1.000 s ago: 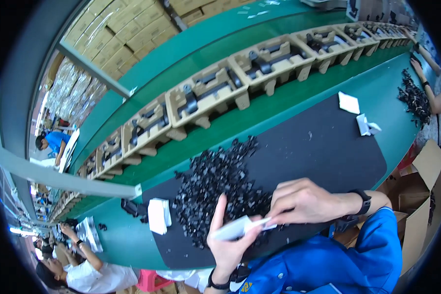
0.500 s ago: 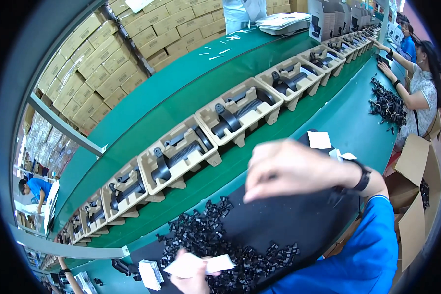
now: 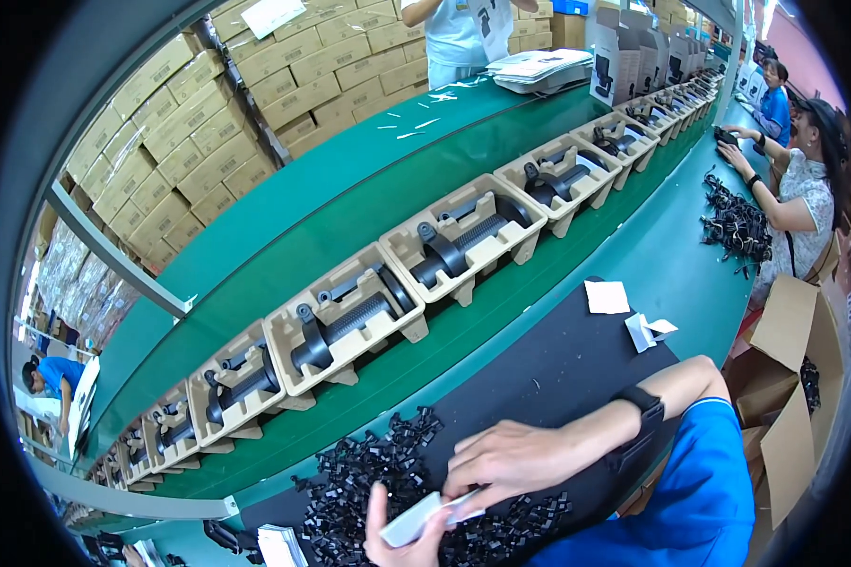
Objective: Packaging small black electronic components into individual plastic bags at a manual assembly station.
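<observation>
One long green conveyor [image 3: 487, 331] ran across the view, loaded with a row of tan molded trays [image 3: 364, 355] holding black parts. Next biggest was the dark mat [image 3: 558, 369] on the near bench, with a heap of tiny black pieces [image 3: 364, 482] on it. Right hand [image 3: 473, 487] had bent fingers at one end of a folded white paper [image 3: 411, 523]; couldn't tell if it was really pinching. Left hand [image 3: 407, 541] gripped that paper between thumb and fingers, right above the heap. Smaller still, a white square [image 3: 606, 297] lay toward the mat's far corner.
</observation>
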Available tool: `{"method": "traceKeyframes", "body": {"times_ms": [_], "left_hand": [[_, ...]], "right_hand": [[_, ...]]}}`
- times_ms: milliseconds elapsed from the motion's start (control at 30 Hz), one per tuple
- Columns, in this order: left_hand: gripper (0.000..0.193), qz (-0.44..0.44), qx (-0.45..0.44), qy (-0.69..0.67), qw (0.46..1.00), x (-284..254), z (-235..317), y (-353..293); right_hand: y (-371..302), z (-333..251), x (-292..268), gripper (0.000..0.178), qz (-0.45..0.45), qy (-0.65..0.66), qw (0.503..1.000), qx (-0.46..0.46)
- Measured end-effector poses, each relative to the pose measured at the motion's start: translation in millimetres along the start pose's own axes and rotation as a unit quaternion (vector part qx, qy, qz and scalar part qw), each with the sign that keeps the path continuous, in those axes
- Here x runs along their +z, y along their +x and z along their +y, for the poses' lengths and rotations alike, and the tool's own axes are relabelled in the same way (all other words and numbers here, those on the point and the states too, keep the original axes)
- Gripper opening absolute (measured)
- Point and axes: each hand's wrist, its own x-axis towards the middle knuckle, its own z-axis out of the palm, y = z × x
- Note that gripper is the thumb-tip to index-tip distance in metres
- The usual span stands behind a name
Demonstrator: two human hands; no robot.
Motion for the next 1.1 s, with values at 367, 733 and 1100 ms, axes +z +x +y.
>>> {"method": "traceKeyframes", "body": {"times_ms": [367, 733, 1100], "left_hand": [[0.065, 0.101, -0.086, -0.062, 0.989, -43, -9, -9], [0.063, 0.124, -0.101, -0.056, 0.985, -70, -15, -31], [0.058, 0.139, -0.097, -0.057, 0.984, -85, -13, -55]], "right_hand": [[-6, 116, -200, 0.017, 0.400, -0.425, 0.770, 0.258], [-8, 184, -201, 0.016, 0.434, -0.542, 0.680, 0.235], [-22, 189, -192, 0.018, 0.391, -0.602, 0.638, 0.278]]}}
